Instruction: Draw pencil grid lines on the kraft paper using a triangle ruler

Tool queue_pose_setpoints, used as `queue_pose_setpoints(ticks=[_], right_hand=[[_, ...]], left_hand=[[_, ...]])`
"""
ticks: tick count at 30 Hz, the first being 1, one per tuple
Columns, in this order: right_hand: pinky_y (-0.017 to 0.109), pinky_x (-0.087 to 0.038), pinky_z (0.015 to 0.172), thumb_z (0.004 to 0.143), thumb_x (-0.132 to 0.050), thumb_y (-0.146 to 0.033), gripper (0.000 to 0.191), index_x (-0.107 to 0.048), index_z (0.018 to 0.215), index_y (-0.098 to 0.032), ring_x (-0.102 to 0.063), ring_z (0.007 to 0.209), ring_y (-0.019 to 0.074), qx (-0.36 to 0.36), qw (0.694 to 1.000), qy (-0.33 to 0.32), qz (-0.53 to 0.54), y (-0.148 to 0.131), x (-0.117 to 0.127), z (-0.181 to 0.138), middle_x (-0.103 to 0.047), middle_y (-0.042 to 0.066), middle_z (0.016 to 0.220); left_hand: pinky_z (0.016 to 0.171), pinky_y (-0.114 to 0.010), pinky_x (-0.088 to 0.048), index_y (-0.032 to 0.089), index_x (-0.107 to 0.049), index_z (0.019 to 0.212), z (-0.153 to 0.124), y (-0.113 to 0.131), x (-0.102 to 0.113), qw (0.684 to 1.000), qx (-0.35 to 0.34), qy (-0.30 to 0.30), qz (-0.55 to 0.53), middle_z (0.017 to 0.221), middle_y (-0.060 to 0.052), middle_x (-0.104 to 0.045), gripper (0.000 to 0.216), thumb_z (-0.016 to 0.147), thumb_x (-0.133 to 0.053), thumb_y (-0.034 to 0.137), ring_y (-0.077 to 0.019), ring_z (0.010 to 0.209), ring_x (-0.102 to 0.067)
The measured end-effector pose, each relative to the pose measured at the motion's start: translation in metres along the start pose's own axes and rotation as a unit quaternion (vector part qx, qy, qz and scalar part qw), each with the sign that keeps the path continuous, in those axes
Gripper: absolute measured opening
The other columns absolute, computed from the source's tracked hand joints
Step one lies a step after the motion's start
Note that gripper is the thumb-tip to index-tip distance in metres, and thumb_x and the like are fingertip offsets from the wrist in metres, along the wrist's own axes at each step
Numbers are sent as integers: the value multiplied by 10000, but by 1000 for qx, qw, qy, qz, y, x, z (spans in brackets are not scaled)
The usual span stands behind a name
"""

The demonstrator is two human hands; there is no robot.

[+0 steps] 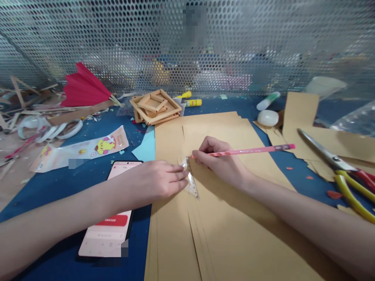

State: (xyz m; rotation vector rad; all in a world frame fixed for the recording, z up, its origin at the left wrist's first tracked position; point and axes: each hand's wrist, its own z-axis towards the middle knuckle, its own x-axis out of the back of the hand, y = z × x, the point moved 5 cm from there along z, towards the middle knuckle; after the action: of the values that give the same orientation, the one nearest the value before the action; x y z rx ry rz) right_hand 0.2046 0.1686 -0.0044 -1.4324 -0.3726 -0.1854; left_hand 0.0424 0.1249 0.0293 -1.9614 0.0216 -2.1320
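Observation:
My right hand (215,158) is closed around a pink pencil (249,151), which slants to the right with its eraser end out and its tip at the edge of a clear set square (192,186). Fingers stretched out and lying flat, my left hand (165,179) presses the set square down from the left. Under both hands lies a large brown paper sheet (234,234) with thin lines drawn on it and a long slit or edge down its middle. Part of the set square is hidden beneath my left fingers.
A phone (129,168) lies left under my forearm. Scissors (336,160) and brown paper offcuts (301,113) sit at right, near a glue bottle (268,101). Wooden frames (175,105), a red paper fan (84,88) and tape rolls (70,128) are behind, before a perforated metal panel (117,43).

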Motion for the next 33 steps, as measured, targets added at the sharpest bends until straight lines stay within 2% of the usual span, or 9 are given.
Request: queue_pose_setpoints(ticks=[5, 14, 19, 26, 33], right_hand=[[247, -311, 489, 775, -579, -211, 186, -447, 643, -203, -432, 551, 104, -8, 1000, -3, -7, -2, 0, 0, -511, -33, 589], [221, -245, 425, 683, -582, -156, 224, -424, 529, -191, -357, 482, 77, -12, 999, -47, -24, -7, -1, -2, -442, -56, 484], [214, -250, 418, 664, -589, -118, 253, -406, 504, -187, -364, 462, 71, -16, 995, -96, -9, -7, -3, -3, -457, -62, 451], [198, -308, 431, 649, -584, -70, 222, -436, 524, -180, -434, 473, 69, -52, 976, -205, 49, -8, -12, -10, -536, -52, 494], [196, -318, 430, 649, -593, -78, 222, -446, 519, -181, -462, 468, 74, -68, 967, -236, 62, -9, -13, -14, -546, -47, 491]], left_hand=[[916, -279, -458, 119, -607, 1131, 2, 0, 5, 1000, 4, 2, -4, 1191, -48, -634, 298, 970, -357, 98, -179, 1134, -573], [944, -280, -455, 102, -617, 1114, 3, 1, 4, 1000, -5, 3, -3, 1196, -93, -626, 297, 964, -360, 96, -174, 1122, -582], [949, -292, -453, 97, -617, 1120, 3, 1, 5, 1000, -5, 5, -23, 1198, -83, -626, 333, 971, -320, 87, -186, 1127, -578], [964, -261, -428, 92, -620, 1107, 4, 0, 5, 1000, -6, 6, -21, 1177, -88, -638, 290, 969, -365, 102, -158, 1093, -595], [935, -283, -451, 87, -632, 1078, 4, 0, 5, 999, -7, 20, -27, 1148, -85, -652, 305, 968, -348, 92, -182, 1063, -613]])
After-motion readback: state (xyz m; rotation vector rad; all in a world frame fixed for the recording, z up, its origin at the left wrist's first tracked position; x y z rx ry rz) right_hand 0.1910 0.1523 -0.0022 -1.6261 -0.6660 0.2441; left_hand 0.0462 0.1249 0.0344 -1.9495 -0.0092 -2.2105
